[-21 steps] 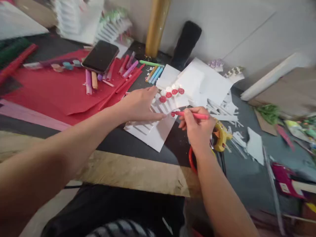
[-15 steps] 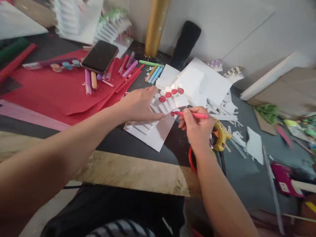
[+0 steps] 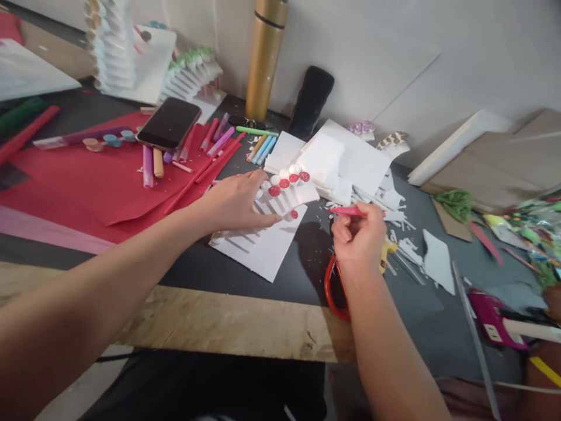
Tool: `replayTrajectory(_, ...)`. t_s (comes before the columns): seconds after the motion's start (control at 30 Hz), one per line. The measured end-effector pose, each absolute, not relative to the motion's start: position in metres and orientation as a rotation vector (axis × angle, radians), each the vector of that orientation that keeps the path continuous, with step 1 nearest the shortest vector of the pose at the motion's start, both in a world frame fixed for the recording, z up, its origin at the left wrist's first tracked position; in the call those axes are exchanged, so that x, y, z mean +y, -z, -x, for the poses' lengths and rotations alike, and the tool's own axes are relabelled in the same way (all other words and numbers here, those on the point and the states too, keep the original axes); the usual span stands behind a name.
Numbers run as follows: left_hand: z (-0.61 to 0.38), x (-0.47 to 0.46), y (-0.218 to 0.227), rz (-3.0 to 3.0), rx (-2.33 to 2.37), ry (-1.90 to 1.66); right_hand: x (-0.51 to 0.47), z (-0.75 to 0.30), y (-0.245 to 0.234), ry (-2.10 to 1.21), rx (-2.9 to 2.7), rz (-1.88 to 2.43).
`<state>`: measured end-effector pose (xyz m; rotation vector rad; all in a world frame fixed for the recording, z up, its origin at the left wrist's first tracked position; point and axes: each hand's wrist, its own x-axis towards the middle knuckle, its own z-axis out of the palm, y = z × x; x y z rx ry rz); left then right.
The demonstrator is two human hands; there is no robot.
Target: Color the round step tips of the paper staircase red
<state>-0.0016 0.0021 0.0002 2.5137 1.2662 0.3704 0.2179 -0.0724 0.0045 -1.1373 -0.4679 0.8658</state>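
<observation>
My left hand (image 3: 240, 200) grips a small white stepped paper model (image 3: 280, 199) from its left side, thumb along the front. White and red round caps line its top, and one red disc (image 3: 294, 214) sits lower down by the white base sheet (image 3: 263, 257). To the right, my right hand (image 3: 359, 231) pinches a slim pink felt-tip pen (image 3: 348, 210). The pen points left, apart from the model.
A phone (image 3: 169, 124) and several coloured rolls lie on red paper (image 3: 87, 175). Behind stand a gold flask (image 3: 266, 64) and a black case (image 3: 312, 99). Red-handled scissors (image 3: 335, 292), a yellow glue gun (image 3: 387, 252) and white scraps (image 3: 438, 260) lie around my right hand.
My right hand has drawn the pink felt-tip pen away from the lower red disc, to the right. My left hand keeps its grip on the model. The whole view has shifted slightly.
</observation>
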Motion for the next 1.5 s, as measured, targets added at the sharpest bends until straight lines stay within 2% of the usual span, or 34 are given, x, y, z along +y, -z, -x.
replayTrajectory(0.8, -0.009, -0.017, -0.014, -2.469, 1.386, -0.197, -0.066, -0.229, -0.003, -0.806, -0.364, 1.086)
replayTrajectory(1.2, -0.002, -0.005, -0.004, -1.979, 1.212, -0.623, -0.065, -0.232, -0.003, -0.778, -0.365, 1.095)
replayTrajectory(1.5, 0.001, -0.002, -0.003, -1.896, 1.195, -0.712, -0.064, -0.234, -0.001, -0.768, -0.35, 1.11)
